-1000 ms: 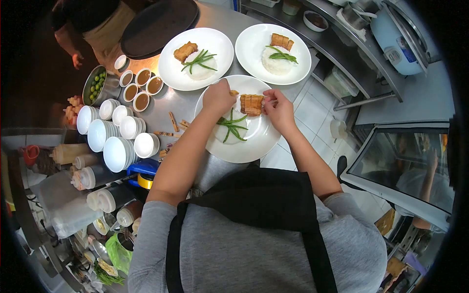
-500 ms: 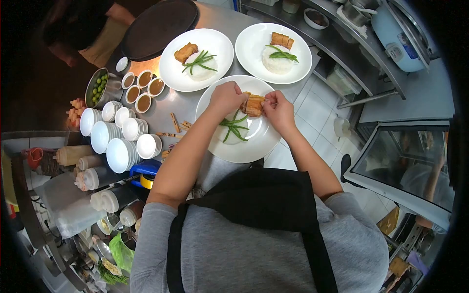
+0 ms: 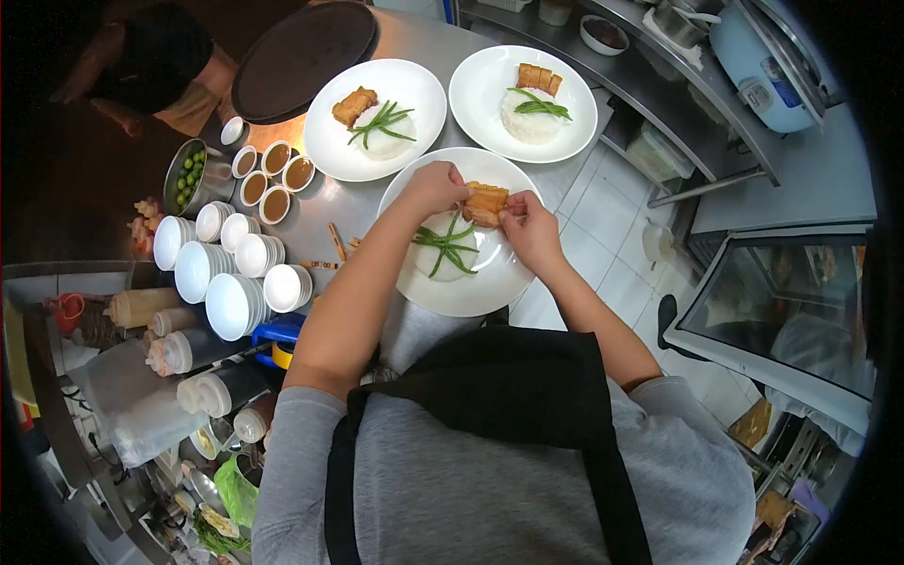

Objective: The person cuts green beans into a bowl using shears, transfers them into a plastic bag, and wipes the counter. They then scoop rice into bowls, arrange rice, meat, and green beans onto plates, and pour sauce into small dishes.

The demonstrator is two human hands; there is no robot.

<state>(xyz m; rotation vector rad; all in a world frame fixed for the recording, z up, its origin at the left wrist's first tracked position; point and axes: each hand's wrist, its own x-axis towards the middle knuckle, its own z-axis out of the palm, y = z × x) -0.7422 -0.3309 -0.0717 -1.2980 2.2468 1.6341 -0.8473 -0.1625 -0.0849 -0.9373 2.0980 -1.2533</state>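
Observation:
Between my two hands, on the nearest white plate [image 3: 452, 299], lies a piece of browned, sliced meat [image 3: 486, 204]. My left hand [image 3: 437, 188] grips its left end, fingers closed. My right hand [image 3: 530, 226] pinches its right end. Beside the meat, green beans [image 3: 446, 247] rest over a mound of white rice on the same plate. Two more white plates stand beyond: the left plate [image 3: 325, 151] and the right plate [image 3: 579, 113] each bear rice, green beans and browned meat.
Sauce cups [image 3: 254, 185], stacked white bowls [image 3: 231, 306] and a pot of green fruit [image 3: 191, 177] stand left. A dark round tray [image 3: 301, 61] lies at the back. Another person [image 3: 155, 61] is upper left. Shelves [image 3: 650, 104] and a glass-fronted door [image 3: 782, 306] are right.
The meat between my hands has tilted slightly, its top face showing more. My right hand has shifted a little down and left. The other person has moved slightly at the upper left.

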